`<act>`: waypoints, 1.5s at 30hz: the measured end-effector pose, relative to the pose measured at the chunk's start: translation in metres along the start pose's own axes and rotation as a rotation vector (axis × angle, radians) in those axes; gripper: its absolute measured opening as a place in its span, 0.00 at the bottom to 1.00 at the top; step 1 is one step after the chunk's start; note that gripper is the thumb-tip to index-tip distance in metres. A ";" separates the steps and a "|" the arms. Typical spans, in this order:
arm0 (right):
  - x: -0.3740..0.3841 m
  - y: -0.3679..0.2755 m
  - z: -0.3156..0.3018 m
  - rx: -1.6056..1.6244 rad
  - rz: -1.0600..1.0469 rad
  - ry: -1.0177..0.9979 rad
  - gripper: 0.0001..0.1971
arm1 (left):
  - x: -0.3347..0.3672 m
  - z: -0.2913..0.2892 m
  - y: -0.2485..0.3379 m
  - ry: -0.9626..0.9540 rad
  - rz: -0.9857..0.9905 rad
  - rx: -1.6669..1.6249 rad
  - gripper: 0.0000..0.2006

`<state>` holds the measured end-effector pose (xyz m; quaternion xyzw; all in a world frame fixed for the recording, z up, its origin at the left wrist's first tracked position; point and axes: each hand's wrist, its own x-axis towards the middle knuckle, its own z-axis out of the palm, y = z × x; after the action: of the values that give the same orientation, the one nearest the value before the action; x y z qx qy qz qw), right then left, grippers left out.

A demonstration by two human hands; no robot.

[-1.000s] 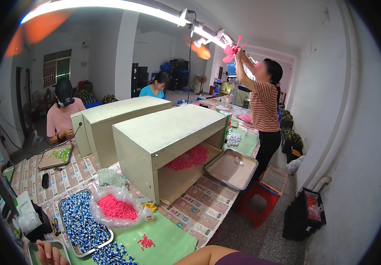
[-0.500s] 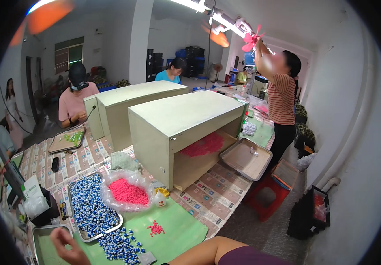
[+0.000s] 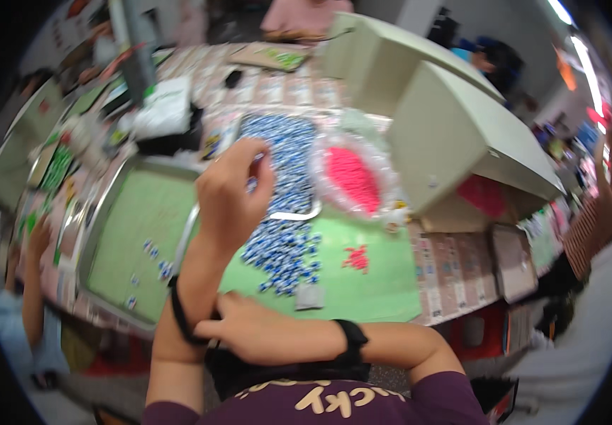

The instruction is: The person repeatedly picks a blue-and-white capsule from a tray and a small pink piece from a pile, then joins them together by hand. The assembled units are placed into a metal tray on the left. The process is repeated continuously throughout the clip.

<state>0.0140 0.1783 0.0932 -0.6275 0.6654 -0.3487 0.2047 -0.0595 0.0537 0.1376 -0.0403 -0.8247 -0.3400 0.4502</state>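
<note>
1. Left hand (image 3: pixel 235 188): raised, fingers curled inward before the filled tray; blue-and-white specks show in the finger gap, but I cannot tell whether they are grasped or lie behind.
2. Right hand (image 3: pixel 267 327): laid across the left wrist, fingers bent at the left wristband (image 3: pixel 180 312); whether they pinch it I cannot tell.
3. Left wristband: black, narrow, plain, looped around the left wrist.
4. Blue-and-white pieces (image 3: pixel 281 255): small, many, two-toned in strong blue and white, outlines softened by blur. They crowd the filled tray (image 3: pixel 299 216), metal-rimmed, and spread in a loose heap on the green mat (image 3: pixel 384 297) just below it; a few lie scattered in the larger tray (image 3: pixel 125 237) at left.
5. Pink pieces (image 3: pixel 352 180): bright, massed in a clear plastic bag (image 3: pixel 385 190) right of the filled tray; a small cluster lies on the mat.
6. Packet (image 3: pixel 310 297): grey, squarish, flat, beside the heap's lower edge.
</note>
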 end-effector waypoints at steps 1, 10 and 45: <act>-0.005 -0.002 -0.005 -0.039 -0.006 0.006 0.15 | 0.004 -0.002 0.003 0.003 -0.124 -0.162 0.05; -0.014 0.004 -0.034 -0.120 -0.034 0.012 0.14 | 0.020 -0.056 -0.004 -0.014 -0.662 -2.078 0.08; -0.017 -0.002 -0.030 0.020 -0.038 0.129 0.18 | -0.013 -0.040 -0.011 0.255 -0.477 -0.994 0.06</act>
<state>-0.0038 0.2017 0.1120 -0.6142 0.6617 -0.3987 0.1611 -0.0277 0.0244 0.1364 -0.0188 -0.4907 -0.7819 0.3840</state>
